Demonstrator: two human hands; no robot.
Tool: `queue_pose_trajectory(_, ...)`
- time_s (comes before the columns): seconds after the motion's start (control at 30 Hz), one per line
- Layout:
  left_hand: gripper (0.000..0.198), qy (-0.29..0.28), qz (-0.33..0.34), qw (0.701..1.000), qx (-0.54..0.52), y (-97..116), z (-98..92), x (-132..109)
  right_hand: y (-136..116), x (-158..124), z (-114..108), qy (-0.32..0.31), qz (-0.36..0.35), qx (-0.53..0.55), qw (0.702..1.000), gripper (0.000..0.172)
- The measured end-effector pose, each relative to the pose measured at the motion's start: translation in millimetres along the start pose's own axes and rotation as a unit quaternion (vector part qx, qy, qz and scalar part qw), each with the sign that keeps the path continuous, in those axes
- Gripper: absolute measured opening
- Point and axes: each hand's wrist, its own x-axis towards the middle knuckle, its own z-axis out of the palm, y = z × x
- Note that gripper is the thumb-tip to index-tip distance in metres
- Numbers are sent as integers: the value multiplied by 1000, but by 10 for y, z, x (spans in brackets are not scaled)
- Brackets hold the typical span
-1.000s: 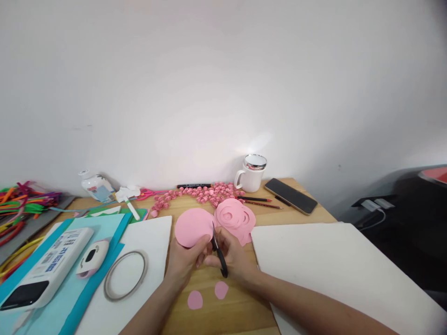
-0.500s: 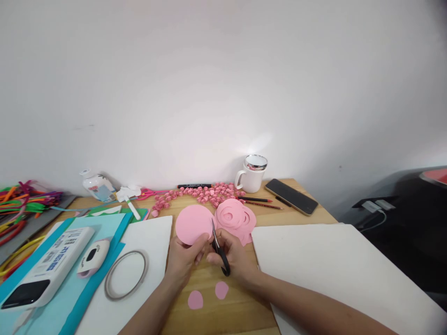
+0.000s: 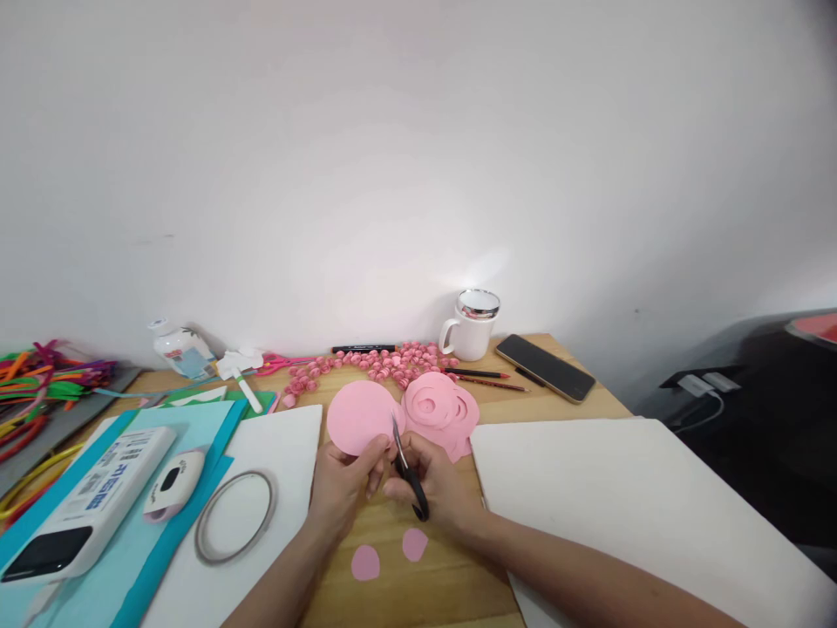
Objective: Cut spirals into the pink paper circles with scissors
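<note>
My left hand [image 3: 341,488] pinches the lower edge of a pink paper circle [image 3: 361,417] and holds it up over the wooden table [image 3: 432,584]. My right hand [image 3: 437,478] grips black-handled scissors [image 3: 406,471], whose blades point up into the circle's right edge. Two small pink paper ovals [image 3: 389,554] lie on the table just below my hands. A pile of pink spiral-cut circles [image 3: 441,408] rests right behind the scissors.
White sheets lie at right [image 3: 621,497] and left [image 3: 275,453]. On the left sit a tape ring [image 3: 234,515], a paper punch [image 3: 173,484], a white device [image 3: 85,510] and coloured strips [image 3: 39,384]. At the back are pink paper rosettes [image 3: 372,362], a mug [image 3: 472,324], a phone [image 3: 544,367] and pencils [image 3: 487,378].
The pink circle has turned slightly in my left hand and the scissor blades have shifted a little left and up along its edge. Nothing else moved.
</note>
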Motion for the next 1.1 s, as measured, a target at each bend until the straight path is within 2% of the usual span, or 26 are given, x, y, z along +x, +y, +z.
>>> queue_pose_trajectory(0.23,35,8,9,999,34,-28,-1,-14,91,9,-26,38,-24,17,999,43)
queue_pose_trajectory(0.7,42,-8,30,999,31,24,10,-16,27,9,-11,11,-33,33,999,39)
queue_pose_trajectory(0.9,43,-7,39,999,36,42,16,-20,35,9,-13,9,-20,41,999,39)
queue_pose_trajectory(1.1,37,-5,29,1000,4,10,-3,-4,17,1,-18,49,14,-4,999,39)
